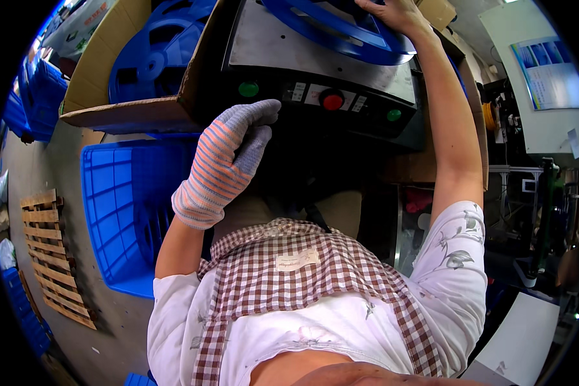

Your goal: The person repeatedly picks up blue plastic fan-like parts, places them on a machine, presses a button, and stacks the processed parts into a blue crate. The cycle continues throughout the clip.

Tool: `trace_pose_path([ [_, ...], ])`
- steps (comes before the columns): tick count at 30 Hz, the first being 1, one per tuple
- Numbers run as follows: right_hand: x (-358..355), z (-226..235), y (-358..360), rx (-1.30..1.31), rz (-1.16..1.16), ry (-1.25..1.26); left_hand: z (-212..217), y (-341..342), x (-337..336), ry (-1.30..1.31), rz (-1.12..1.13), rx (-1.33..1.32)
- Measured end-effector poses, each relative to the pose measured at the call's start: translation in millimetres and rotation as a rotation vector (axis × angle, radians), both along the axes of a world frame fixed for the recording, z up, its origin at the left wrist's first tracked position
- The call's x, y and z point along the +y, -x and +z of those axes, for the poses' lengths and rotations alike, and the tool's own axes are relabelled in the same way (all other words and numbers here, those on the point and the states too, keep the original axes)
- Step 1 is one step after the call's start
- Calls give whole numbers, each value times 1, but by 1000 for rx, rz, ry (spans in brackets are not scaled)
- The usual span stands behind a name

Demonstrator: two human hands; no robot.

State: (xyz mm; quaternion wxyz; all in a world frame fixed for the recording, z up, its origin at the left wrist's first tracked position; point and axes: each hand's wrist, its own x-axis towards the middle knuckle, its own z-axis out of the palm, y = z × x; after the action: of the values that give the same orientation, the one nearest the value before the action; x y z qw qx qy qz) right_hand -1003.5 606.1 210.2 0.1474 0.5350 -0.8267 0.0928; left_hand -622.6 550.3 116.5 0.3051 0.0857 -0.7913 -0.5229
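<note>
While the gloved left hand (228, 157) hovers, the right hand (395, 13) rests on the blue reel (331, 29).

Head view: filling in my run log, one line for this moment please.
left hand: striped glove, near green round button | right hand: bare, on blue plastic reel

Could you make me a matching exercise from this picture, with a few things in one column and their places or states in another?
Things:
1. Large blue plastic reel
2. Round red push button
3. Blue plastic crate
4. Striped knitted glove

Places or states:
A. On the floor, left of the person
B. Worn on the left hand
C. On the machine's metal plate, under the bare right hand
D. On the black control panel, between two green buttons

Pairs: 1-C, 2-D, 3-A, 4-B
</note>
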Motion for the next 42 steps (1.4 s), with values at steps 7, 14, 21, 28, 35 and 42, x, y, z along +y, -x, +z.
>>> trace_pose_path([
  [7,-4,4,-13,15,1,-21,22,-3,4,153,-29,5],
  [14,-7,-13,2,-101,-54,68,75,-5,5,640,-287,-183],
  [21,-9,-4,-12,-13,-54,40,132,-17,21,755,-465,-264],
  [28,-2,2,-30,61,-98,62,145,-3,34,767,-666,-190],
  [35,-2,7,-25,-16,-113,-24,150,5,43,739,-809,-127],
  [42,-3,13,-31,-10,-138,-55,151,6,49,704,-912,-74],
])
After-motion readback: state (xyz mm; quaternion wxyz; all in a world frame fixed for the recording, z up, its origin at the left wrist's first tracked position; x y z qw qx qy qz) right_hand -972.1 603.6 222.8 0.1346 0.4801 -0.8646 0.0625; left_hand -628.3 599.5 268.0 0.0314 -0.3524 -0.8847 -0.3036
